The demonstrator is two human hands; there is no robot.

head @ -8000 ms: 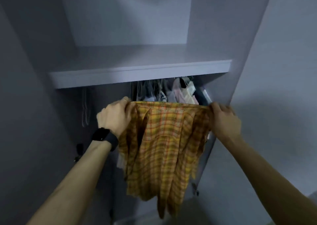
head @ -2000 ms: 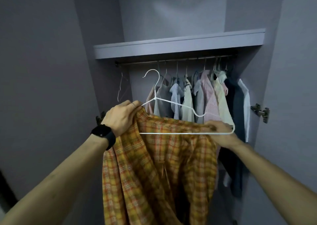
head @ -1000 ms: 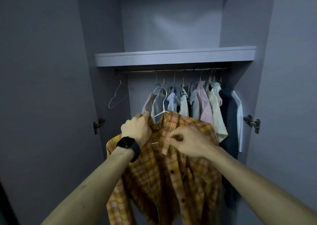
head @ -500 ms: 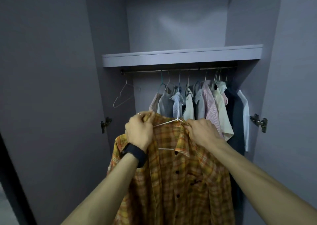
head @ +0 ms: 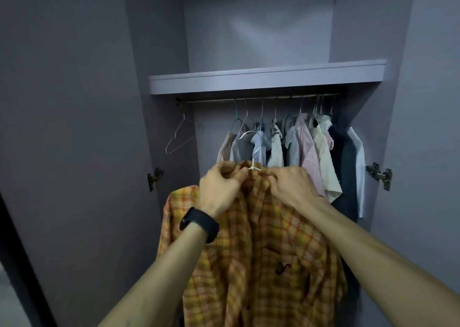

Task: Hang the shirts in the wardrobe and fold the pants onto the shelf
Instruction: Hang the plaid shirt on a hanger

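Holding yellow plaid shirt (head: 251,247) at collar, near me, in front of rail (head: 261,98). Left hand (head: 220,189) pinches left shoulder cloth, right hand (head: 290,184) pinches right. Shirt soft, light, floppy, I think. White hanger (head: 254,152) hook best spot to grab.

Single head view — faces open wardrobe (head: 268,77), close, slightly upward.

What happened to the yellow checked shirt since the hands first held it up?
The white hanger went inside the plaid shirt. Both hands, left hand and right hand, moved up to pinch its collar. The hanging shirts and empty hanger stayed on the rail.
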